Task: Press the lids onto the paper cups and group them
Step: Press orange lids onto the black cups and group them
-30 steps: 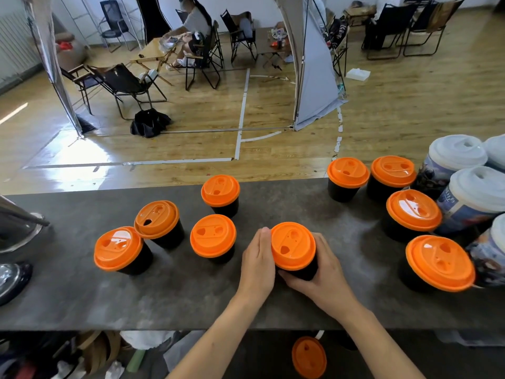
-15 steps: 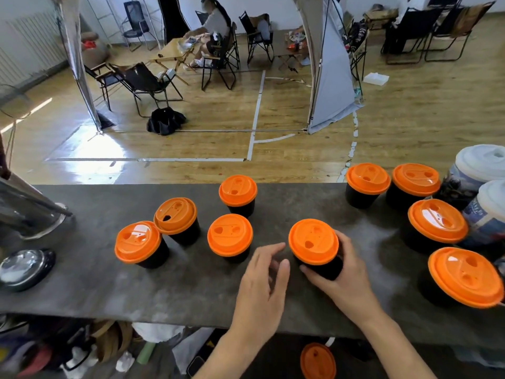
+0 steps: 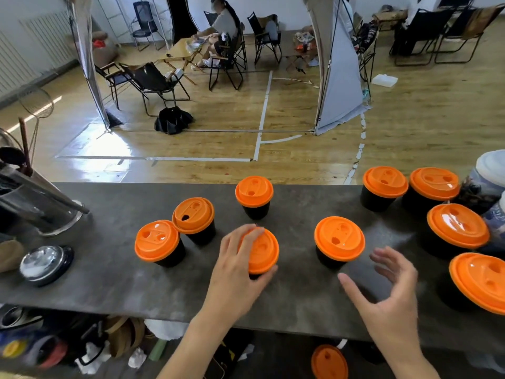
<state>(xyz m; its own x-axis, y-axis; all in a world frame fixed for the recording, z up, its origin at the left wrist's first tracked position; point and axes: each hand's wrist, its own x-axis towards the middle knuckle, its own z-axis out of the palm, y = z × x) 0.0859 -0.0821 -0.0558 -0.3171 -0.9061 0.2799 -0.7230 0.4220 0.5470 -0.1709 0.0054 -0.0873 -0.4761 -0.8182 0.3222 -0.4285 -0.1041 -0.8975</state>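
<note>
Several black paper cups with orange lids stand on the dark counter (image 3: pixel 114 285). My left hand (image 3: pixel 240 269) wraps around the near-middle cup (image 3: pixel 263 253), fingers over its lid and thumb at its right side. To its right, a lone lidded cup (image 3: pixel 339 242) stands free. My right hand (image 3: pixel 390 291) hovers just right of it with fingers spread, holding nothing. Three more lidded cups (image 3: pixel 157 242) (image 3: pixel 193 216) (image 3: pixel 254 191) stand to the left and behind. Another group of orange-lidded cups (image 3: pixel 457 225) sits at the right.
White-lidded printed cups (image 3: pixel 489 173) crowd the far right edge. A metal utensil holder (image 3: pixel 41 203) and a shiny round lid (image 3: pixel 45 265) sit at the left. An orange lid (image 3: pixel 329 362) lies below the counter's front edge. Chairs and people are far behind.
My left hand moved left from the counter onto the neighbouring cup and took hold of it. My right hand let go of the cup it held and drew back to the right, open.
</note>
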